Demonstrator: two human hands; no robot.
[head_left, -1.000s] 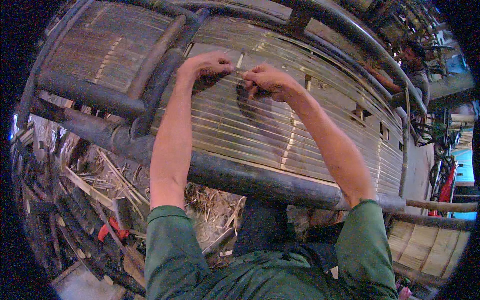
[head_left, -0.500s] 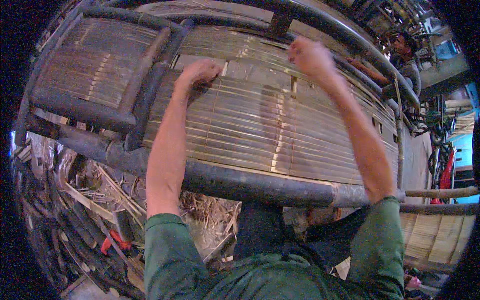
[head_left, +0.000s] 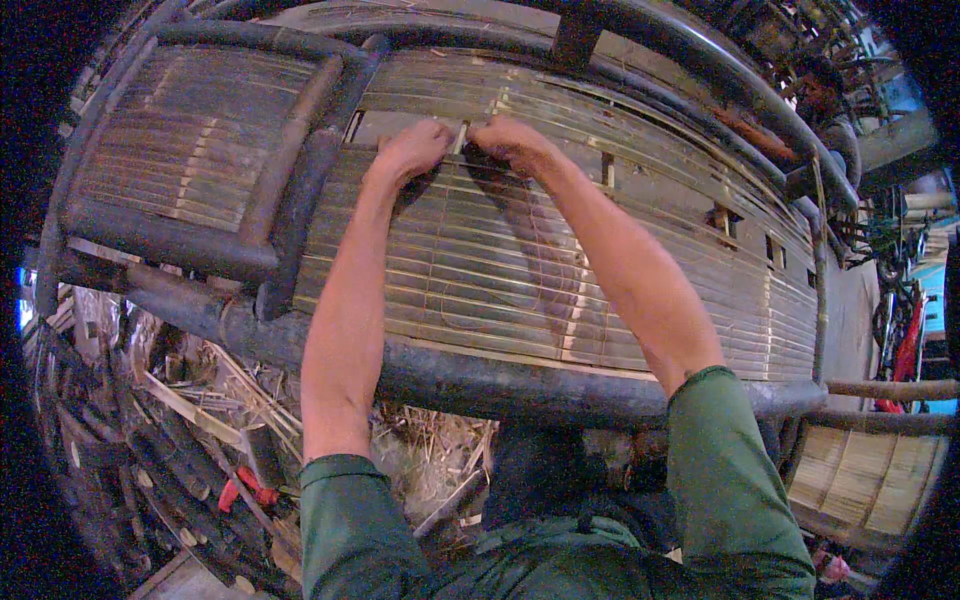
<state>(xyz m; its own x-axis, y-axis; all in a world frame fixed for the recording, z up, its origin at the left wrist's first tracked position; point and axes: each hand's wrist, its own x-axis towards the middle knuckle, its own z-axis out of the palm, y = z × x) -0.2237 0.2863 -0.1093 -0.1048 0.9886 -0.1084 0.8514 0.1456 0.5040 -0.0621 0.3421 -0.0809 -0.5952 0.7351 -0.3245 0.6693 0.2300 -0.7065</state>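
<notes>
The slatted panel lies in a dark pole frame; toward its far side, left hand and right hand nearly meet. Fingers curl (clamped or not, I cannot tell); uneven pulling could crack slats.

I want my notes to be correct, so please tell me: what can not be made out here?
Head view: most fingertips of the left hand and right hand, hidden by the hands themselves; any grip is unclear.
Head view: outer side of the dark pole pile, lost in the black rim.
Head view: the co-worker's hands, too dim and blurred.
</notes>
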